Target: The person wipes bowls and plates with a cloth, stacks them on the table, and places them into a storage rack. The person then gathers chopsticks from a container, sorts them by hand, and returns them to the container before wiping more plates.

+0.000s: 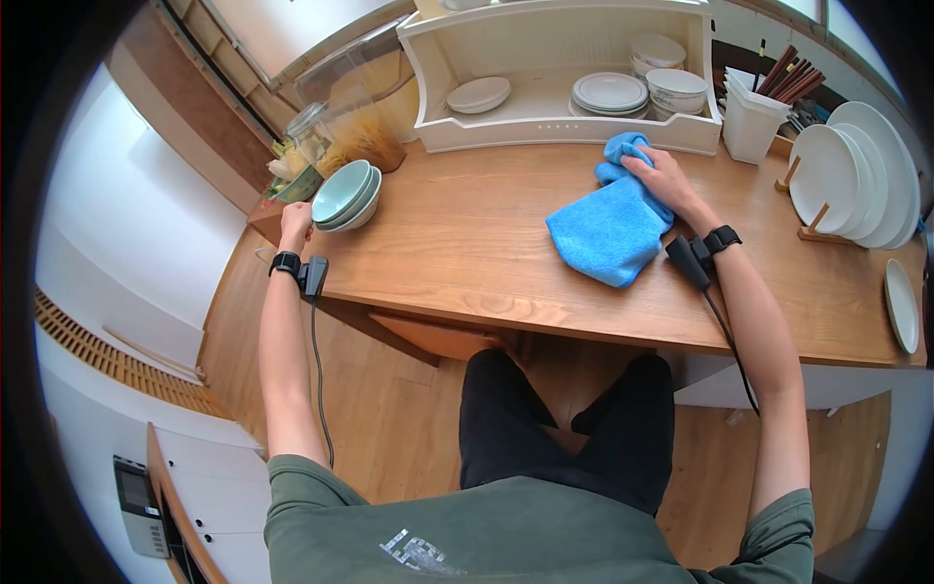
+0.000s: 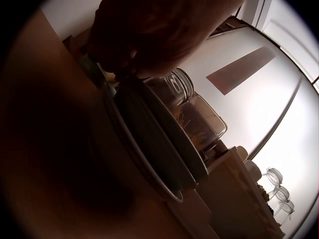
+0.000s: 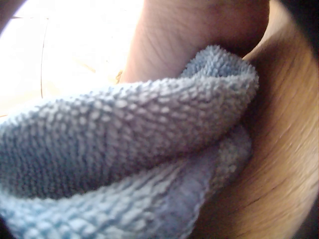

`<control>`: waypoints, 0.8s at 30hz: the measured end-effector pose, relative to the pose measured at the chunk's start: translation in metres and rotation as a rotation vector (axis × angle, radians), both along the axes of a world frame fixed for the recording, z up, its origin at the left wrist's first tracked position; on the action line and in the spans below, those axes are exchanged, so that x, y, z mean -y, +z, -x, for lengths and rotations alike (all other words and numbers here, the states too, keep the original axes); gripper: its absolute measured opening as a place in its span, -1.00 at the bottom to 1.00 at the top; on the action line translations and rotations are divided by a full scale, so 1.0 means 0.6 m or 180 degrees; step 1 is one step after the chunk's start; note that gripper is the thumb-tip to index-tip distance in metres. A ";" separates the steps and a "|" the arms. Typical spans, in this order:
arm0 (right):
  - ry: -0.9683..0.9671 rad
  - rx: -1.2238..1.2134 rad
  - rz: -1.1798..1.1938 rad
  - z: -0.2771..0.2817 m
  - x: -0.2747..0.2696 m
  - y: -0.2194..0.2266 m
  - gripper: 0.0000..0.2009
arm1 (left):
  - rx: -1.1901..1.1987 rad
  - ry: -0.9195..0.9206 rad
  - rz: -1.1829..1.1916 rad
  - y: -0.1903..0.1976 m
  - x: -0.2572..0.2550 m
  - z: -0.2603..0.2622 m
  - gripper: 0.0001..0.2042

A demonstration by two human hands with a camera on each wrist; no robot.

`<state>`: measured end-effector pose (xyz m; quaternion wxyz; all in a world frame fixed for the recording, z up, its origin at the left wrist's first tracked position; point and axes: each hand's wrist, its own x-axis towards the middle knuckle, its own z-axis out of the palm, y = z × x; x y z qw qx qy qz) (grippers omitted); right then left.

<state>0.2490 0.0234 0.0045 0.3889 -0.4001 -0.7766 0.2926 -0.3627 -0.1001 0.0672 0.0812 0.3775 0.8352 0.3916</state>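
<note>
A stack of pale green bowls (image 1: 342, 192) tilts at the left end of the wooden table (image 1: 457, 214). My left hand (image 1: 296, 226) grips the stack's left rim with curled fingers; in the left wrist view the hand (image 2: 154, 35) is dark above the bowls (image 2: 149, 134). On the right side, my right hand (image 1: 667, 183) holds a bunched part of a blue cloth (image 1: 611, 229), whose rest spreads over the table toward the front edge. The right wrist view shows the cloth (image 3: 109, 134) close up beside the hand (image 3: 194, 35), fingertips hidden.
A white shelf (image 1: 564, 133) with plates and bowls stands at the back. Jars and containers (image 1: 365, 127) are behind the bowl stack. To the right are a chopstick holder (image 1: 752, 122), plates in a wooden rack (image 1: 827, 180) and a single dish (image 1: 901, 306) near the edge.
</note>
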 end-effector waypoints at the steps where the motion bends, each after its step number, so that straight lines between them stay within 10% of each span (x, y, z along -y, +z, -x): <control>1: -0.0005 0.0007 -0.0001 -0.001 -0.002 -0.001 -0.63 | -0.0025 0.0002 0.0039 -0.002 0.002 0.003 -0.75; 9: 0.0044 -0.0060 -0.0026 0.000 0.001 -0.002 -0.63 | -0.0212 -0.0079 -0.0022 -0.001 0.009 0.003 -0.67; 17: 0.0040 -0.0147 0.0036 0.002 -0.001 -0.005 -0.63 | -0.2599 -0.0131 -0.1032 0.005 -0.057 0.034 -0.68; 24: -0.0088 -0.0097 0.0132 0.003 0.009 0.004 -0.62 | -0.0625 -0.1381 -0.0708 0.077 -0.074 -0.227 -0.72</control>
